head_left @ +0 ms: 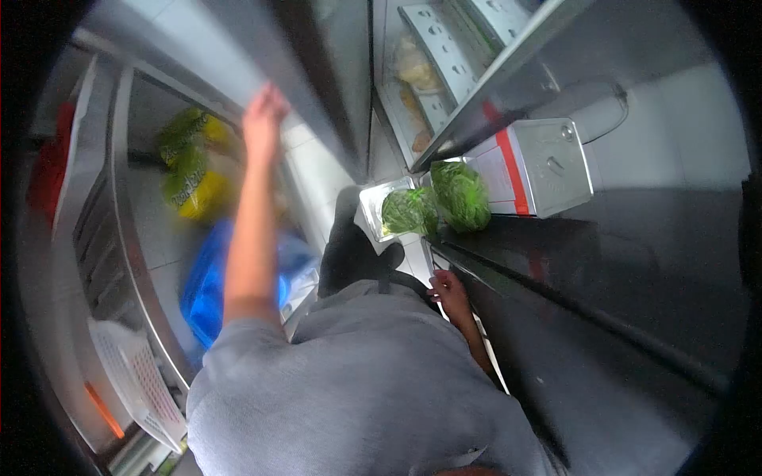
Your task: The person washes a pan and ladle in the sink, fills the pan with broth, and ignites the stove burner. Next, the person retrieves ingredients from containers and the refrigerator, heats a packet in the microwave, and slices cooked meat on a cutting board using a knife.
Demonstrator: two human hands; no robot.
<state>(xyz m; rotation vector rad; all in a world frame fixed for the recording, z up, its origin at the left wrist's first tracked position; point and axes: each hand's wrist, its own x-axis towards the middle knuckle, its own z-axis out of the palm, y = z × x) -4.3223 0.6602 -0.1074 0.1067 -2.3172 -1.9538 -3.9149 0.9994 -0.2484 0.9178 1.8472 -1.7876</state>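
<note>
The left grip [266,103] is raised beside a dark door [333,87] — too blurred to tell whether it is released or clenched. The right grip [450,295] hangs low, fingers loosely curled, nothing visible in it. Ahead of it sit a cabbage [409,212] and another cabbage [463,196], near a tin box [556,163]. So far the fridge [500,83] stands open — both cabbages outside it.
</note>
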